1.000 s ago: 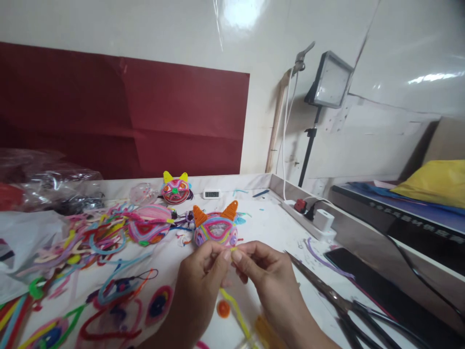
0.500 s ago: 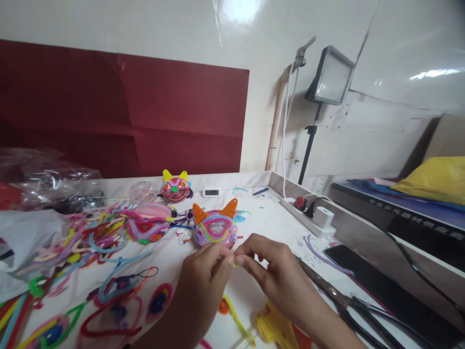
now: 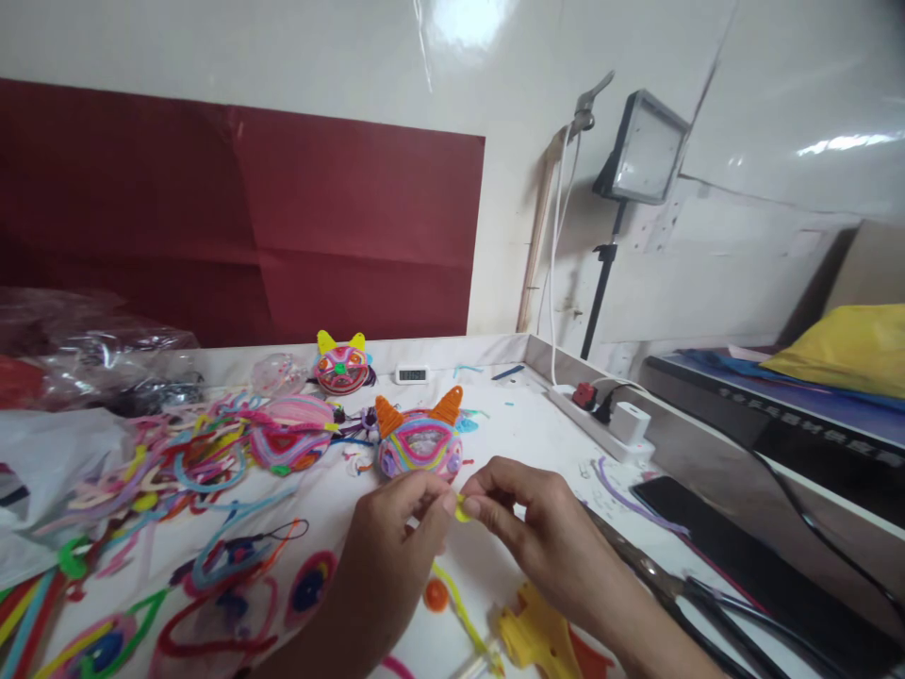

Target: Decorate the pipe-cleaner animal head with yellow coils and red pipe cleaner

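Observation:
Above the near middle of the table, my left hand and my right hand meet fingertip to fingertip. Both are closed in a pinch on a small yellow pipe cleaner piece, mostly hidden by the fingers. Just beyond them sits a pipe cleaner mask with orange ears. Below the hands lie a small orange coil and a yellow pipe cleaner. A yellow glue gun rests under my right forearm, partly covered by it.
Loose pipe cleaners are heaped at left. Another mask with yellow ears stands behind, beside a small digital clock. Scissors, a black phone and a power strip lie at right. A lamp stands behind.
My fingertips have drawn slightly apart, and more of the yellow piece shows between them. The things on the table have stayed in place.

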Available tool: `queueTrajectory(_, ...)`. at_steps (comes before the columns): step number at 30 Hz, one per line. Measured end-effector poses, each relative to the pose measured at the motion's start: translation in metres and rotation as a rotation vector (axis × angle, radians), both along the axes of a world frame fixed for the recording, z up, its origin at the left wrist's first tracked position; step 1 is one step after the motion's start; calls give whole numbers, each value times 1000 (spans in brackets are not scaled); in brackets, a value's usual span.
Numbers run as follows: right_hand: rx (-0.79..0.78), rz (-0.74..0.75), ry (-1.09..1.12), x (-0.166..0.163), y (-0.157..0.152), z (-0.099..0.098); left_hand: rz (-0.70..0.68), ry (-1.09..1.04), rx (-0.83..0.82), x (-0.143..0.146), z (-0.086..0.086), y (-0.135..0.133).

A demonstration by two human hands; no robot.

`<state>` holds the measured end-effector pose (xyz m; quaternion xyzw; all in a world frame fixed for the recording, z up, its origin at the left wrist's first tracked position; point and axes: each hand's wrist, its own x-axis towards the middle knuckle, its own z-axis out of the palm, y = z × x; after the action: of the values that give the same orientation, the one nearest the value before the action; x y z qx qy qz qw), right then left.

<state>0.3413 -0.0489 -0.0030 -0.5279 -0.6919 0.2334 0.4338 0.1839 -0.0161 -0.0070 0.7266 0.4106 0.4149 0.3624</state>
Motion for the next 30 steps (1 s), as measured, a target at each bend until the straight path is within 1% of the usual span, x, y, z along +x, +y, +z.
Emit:
queueTrajectory(4, 44, -84, 21, -3, 0, -2, -5, -57, -66, 1, 0, -1)
queueTrajectory(7, 59, -155, 78, -9, -1, -5, -11, -76, -106, 1, -1, -1)
queueTrajectory(9, 60, -181, 145, -13, -2, -7, -14, -82, -111, 0, -2, -1)
queueTrajectory(12, 24, -191, 319, -19, 0, -10, -21, -111, -131, 0, -3, 1)
queueTrajectory(15, -49, -125, 461, -17, 5, -10, -28, -180, -212, 0, -4, 3)
queueTrajectory(19, -167, 44, 456, -6, 9, -2, -17, -234, -283, 1, -5, 5)
queueTrajectory(25, -263, 103, 388, 5, 8, 3, -21, -147, -235, 2, -4, 5)
queueTrajectory(30, -234, 114, 288, 5, 7, 0, -26, -67, -171, 0, -3, 2)
